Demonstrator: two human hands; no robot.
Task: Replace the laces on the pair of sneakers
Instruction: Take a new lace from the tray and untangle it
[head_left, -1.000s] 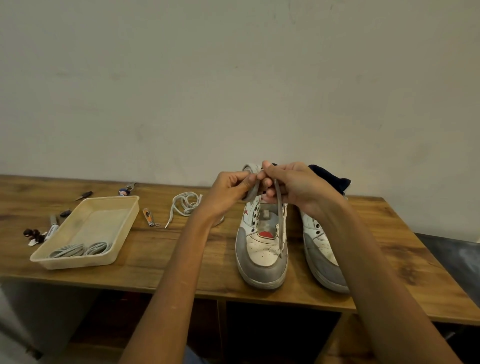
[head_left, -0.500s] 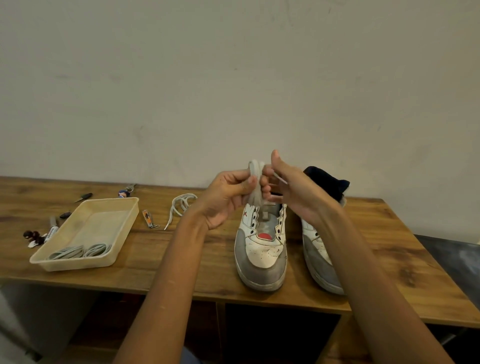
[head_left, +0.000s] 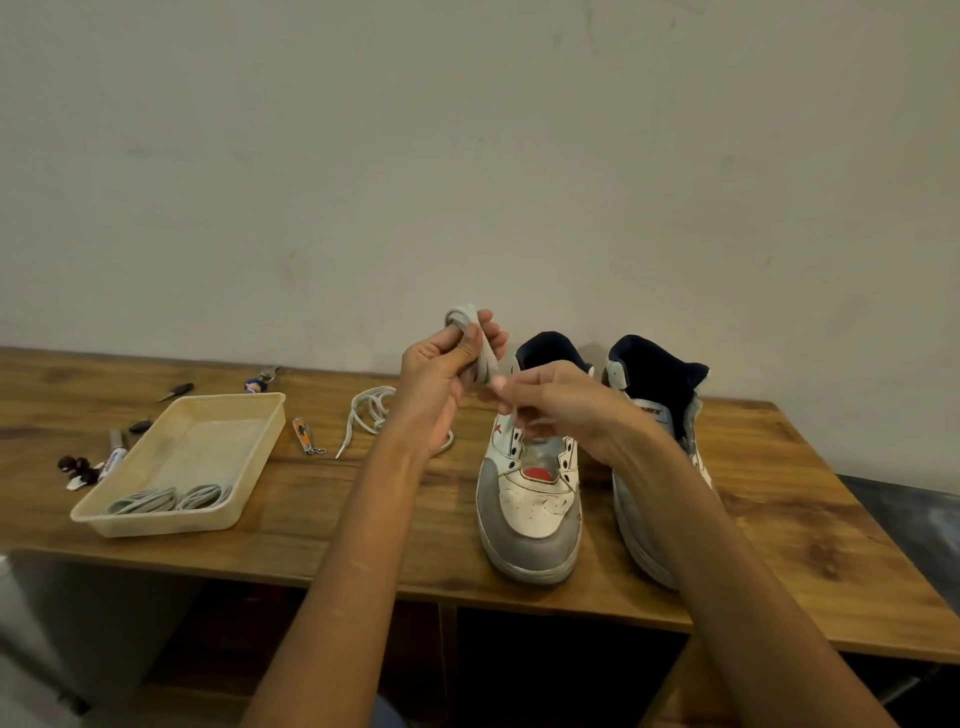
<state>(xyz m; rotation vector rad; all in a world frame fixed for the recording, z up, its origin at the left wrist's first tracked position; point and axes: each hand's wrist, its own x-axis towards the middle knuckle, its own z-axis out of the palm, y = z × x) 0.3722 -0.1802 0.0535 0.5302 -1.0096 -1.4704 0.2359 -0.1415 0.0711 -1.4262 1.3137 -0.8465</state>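
Note:
Two white and grey sneakers stand side by side on the wooden table, toes toward me: the left sneaker with bare eyelets, and the right sneaker partly behind my right forearm. My left hand grips a bundled grey lace raised above the table. My right hand pinches the lower end of that lace just above the left sneaker's opening. A loose white lace lies on the table behind my left wrist.
A cream plastic tray at the left holds two coiled grey laces. A nail clipper lies beside it. Small tools, a marker and dark bits sit further left. A wall rises behind the table.
The lace has come off the left sneaker and is gathered into a bundle. My left hand lifted it up and left; my right hand dropped lower, uncovering both shoe collars.

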